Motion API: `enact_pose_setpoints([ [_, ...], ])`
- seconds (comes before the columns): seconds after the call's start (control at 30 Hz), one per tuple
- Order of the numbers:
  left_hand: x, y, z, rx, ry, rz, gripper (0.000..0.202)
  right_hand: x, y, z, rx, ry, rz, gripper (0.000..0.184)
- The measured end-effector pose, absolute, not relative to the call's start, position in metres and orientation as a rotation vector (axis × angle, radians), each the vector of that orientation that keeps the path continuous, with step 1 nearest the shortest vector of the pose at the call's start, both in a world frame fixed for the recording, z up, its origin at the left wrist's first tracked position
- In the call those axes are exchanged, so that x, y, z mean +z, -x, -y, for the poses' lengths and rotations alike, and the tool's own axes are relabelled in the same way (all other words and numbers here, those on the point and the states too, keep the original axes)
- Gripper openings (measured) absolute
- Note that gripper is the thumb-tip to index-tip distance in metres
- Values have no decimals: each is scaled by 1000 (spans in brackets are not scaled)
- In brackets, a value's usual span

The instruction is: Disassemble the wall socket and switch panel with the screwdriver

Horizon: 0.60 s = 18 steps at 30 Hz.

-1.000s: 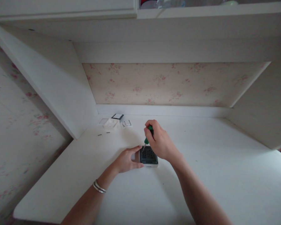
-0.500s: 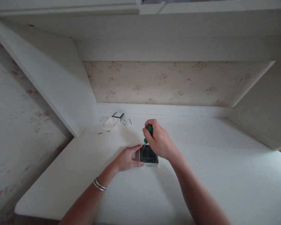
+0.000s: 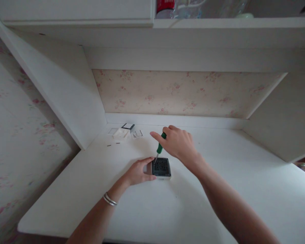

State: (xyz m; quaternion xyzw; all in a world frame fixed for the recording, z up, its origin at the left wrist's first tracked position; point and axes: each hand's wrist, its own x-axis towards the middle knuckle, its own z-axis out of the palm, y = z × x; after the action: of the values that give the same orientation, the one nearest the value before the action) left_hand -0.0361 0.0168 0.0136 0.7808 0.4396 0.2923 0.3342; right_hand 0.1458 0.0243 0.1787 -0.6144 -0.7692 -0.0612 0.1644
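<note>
A small square box (image 3: 161,167) with a black recessed face and white sides, much like a wall socket, lies on the white desk. My left hand (image 3: 139,172) braces it from the left, thumb at the near side and fingers at the far left corner. In my right hand (image 3: 178,142) is a screwdriver (image 3: 159,148) with a green handle, held tilted, the thumb lifted off and pointing left. Its metal shaft reaches down to the left part of the black face; what the tip touches is too small to make out.
Behind on the left lie a white plastic frame (image 3: 121,133), a dark square frame (image 3: 128,126) and a pale frame piece (image 3: 138,134). Two small dark screws or pins (image 3: 118,143) sit nearer. A shelf (image 3: 205,23) with bottles overhangs the desk (image 3: 218,196); a side panel stands left.
My right hand has loosened its grip and rolled to the right, its thumb now off the green handle. The box and my left hand stay put. My view has tipped up slightly.
</note>
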Motion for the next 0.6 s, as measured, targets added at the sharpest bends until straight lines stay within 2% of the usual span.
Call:
enact_pose_setpoints([
  [0.07, 14, 36, -16, 757, -2029, -1156, 80, 191, -146, -32, -252, 1821, 2347, 65],
  [0.13, 14, 37, -15, 754, -2024, -1164, 80, 201, -145, -42, -272, 1806, 2512, 60],
  [0.33, 14, 38, -14, 775, -2027, -1148, 80, 217, -142, -54, -135, 1621, 2869, 46],
  [0.53, 12, 38, -15, 797, -2058, -1123, 81, 232, -137, -42, 60, 1234, 3086, 29],
  [0.6, 12, 38, -15, 802, -2060, -1118, 81, 236, -133, -40, 105, 1225, 3128, 32],
])
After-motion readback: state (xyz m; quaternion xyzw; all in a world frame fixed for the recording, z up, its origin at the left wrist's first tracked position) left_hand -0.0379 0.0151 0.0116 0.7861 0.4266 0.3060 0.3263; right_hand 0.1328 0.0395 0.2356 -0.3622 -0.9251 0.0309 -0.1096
